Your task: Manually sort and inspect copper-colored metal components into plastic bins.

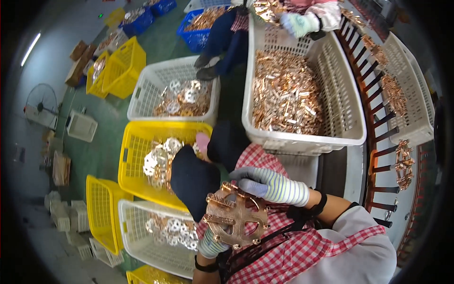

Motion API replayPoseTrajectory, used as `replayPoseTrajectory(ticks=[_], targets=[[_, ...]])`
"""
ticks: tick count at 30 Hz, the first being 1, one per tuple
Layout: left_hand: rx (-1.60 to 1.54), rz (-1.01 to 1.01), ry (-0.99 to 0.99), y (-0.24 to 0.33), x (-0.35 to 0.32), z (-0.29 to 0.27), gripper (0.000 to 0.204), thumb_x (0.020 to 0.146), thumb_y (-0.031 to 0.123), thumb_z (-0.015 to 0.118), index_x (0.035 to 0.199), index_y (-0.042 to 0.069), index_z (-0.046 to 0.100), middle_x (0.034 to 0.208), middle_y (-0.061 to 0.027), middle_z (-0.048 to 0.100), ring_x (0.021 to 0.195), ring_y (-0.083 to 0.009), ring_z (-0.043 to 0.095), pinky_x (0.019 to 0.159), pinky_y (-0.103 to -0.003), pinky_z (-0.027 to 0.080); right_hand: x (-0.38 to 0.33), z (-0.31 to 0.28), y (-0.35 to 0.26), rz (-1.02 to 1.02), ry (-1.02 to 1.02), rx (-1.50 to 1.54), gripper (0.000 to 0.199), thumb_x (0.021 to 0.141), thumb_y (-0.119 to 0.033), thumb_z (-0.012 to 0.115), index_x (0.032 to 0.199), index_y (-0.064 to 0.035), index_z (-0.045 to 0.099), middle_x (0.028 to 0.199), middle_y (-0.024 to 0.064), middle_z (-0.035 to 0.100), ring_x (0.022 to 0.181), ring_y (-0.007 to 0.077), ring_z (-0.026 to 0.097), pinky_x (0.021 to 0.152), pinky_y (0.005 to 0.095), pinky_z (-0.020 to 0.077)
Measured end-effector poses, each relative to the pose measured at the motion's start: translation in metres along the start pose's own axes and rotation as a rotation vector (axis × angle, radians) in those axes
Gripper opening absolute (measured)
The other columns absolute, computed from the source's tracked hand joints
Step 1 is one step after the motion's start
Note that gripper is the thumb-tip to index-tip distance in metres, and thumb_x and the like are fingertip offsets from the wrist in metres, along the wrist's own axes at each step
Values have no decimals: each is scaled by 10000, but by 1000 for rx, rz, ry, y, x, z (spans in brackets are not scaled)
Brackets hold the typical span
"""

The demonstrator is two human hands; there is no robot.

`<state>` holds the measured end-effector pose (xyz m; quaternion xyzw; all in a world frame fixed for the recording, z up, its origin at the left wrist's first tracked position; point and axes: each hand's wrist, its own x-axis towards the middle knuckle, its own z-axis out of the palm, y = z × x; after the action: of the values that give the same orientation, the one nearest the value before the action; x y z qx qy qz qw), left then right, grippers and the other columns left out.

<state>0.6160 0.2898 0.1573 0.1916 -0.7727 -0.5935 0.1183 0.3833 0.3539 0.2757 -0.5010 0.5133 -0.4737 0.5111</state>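
Note:
A round, copper-coloured metal part (236, 217) with a cross of spokes and small knobs around its rim is held up before my checked apron. My left hand (212, 244), in a striped glove, grips it from below; its fingers are mostly hidden behind the part. At the upper rim, my right hand (272, 183) has its gloved fingers bent and closed against the part's edge. Beside my knees stands a yellow basket (124, 163) holding shiny silver and copper-toned parts. A white basket (124, 222) with similar silvery parts sits nearer.
A large white crate (352, 118) of small copper-coloured pieces stands ahead to the right. Beyond it, another person's gloved hand (300, 24) is near copper pieces. Along the right runs a rack with black-handled bars (385, 151). More baskets, such as a white one (137, 97), stand ahead left.

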Motion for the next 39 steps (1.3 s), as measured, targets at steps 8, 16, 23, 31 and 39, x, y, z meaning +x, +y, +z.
replayPoseTrajectory(ticks=[8, 16, 23, 31, 39], targets=[[-387, -164, 8, -18, -23, 20, 531, 925, 295, 549, 1377, 82, 368, 1292, -94, 510, 1174, -237, 518, 1033, -388, 420, -20, 23, 18, 116, 28, 275, 395, 997, -286, 499, 1282, -13, 498, 934, 30, 613, 761, 73, 573, 701, 232, 501], [-781, -203, -25, -23, -30, 27, 560, 929, 278, 561, 1400, 78, 335, 1317, -87, 480, 1197, -226, 501, 1035, -382, 410, -25, 26, 21, 136, 112, 366, 384, 1012, -300, 454, 1243, -7, 547, 943, 44, 633, 803, 75, 594, 710, 219, 503], [-904, -209, -84, 10, -18, 28, 518, 955, 273, 506, 1404, 90, 325, 1351, -90, 448, 1219, -207, 483, 1044, -370, 407, -26, 20, 25, 59, 35, 62, 343, 970, -177, 509, 1263, -1, 538, 1146, 125, 603, 1089, 216, 577, 960, 334, 443], [442, 163, -141, 27, -18, 27, 467, 984, 306, 424, 1408, 136, 326, 1366, -100, 443, 1267, -234, 441, 1093, -412, 369, -21, 26, 32, -283, 72, -356, 317, 944, -155, 501, 1216, 0, 552, 1088, 184, 589, 1019, 342, 581, 915, 387, 456], [391, 255, 42, 61, -20, 2, 530, 764, 384, 748, 1175, 78, 611, 1005, -92, 689, 839, -279, 674, 751, -413, 530, -9, 17, 15, -229, -68, -468, 240, 890, -237, 620, 987, -19, 644, 958, 143, 604, 923, 314, 592, 793, 390, 469]])
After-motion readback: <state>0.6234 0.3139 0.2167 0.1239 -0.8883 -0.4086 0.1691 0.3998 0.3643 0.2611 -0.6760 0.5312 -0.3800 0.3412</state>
